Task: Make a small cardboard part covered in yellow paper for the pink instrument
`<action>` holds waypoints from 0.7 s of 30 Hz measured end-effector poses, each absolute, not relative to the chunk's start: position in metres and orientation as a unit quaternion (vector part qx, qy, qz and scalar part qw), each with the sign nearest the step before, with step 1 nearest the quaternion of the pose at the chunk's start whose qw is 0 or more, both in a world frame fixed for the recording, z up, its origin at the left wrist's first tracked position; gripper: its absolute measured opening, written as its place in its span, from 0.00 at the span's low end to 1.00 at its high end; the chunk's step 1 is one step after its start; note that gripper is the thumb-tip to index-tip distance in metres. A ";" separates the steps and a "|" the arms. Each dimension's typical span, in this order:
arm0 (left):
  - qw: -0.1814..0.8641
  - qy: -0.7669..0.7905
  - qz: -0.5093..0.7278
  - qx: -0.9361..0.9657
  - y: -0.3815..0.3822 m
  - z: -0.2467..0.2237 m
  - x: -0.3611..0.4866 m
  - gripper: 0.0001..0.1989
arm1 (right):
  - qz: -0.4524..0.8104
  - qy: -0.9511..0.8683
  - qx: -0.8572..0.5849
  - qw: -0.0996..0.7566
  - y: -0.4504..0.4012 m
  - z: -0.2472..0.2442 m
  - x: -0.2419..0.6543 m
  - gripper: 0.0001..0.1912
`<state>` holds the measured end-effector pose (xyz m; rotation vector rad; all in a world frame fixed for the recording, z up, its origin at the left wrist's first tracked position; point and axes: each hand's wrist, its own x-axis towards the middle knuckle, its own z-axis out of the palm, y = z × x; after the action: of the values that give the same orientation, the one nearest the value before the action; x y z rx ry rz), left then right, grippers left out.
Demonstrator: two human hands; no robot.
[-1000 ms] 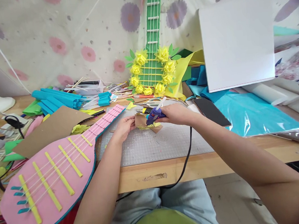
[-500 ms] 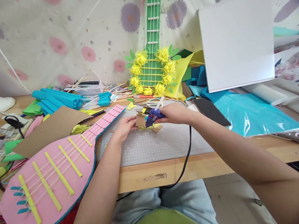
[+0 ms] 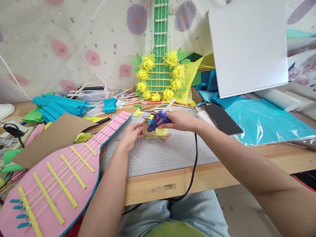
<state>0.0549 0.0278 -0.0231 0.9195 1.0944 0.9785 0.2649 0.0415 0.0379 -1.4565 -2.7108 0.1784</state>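
A blue glue gun (image 3: 158, 121) with a clear stick in its back is gripped in my right hand (image 3: 178, 120). Its nozzle points down and left over a small brown cardboard piece (image 3: 166, 136) with yellow paper (image 3: 160, 131) on it. My left hand (image 3: 132, 135) pinches the left edge of the cardboard. Both hands are above a grey gridded cutting mat (image 3: 152, 157). The gun's black cord (image 3: 195, 161) runs down over the table edge.
A pink paper instrument (image 3: 54, 192) lies at the left, beside a brown cardboard sheet (image 3: 52, 137). Behind the mat stands a green one with yellow flowers (image 3: 159, 74). A black phone (image 3: 222, 119) and blue wrapped paper (image 3: 268, 124) are at the right.
My right hand has moved the glue gun a little to the left across the cardboard, and the gun is tilted flatter. My left hand keeps its hold. The view has shifted slightly.
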 end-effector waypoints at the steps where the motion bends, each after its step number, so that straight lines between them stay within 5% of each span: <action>1: 0.647 0.481 0.430 0.407 0.028 -0.024 0.055 0.07 | 0.061 -0.878 -0.474 0.034 0.042 0.038 0.264 0.22; 21: 0.651 0.484 0.453 0.370 0.030 -0.026 0.052 0.08 | 0.013 -0.833 -0.543 0.101 0.039 0.032 0.274 0.21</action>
<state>0.0521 0.0304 -0.0260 0.8399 1.0981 1.0279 0.2743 0.0393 0.0317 -1.6038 -2.4617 0.0375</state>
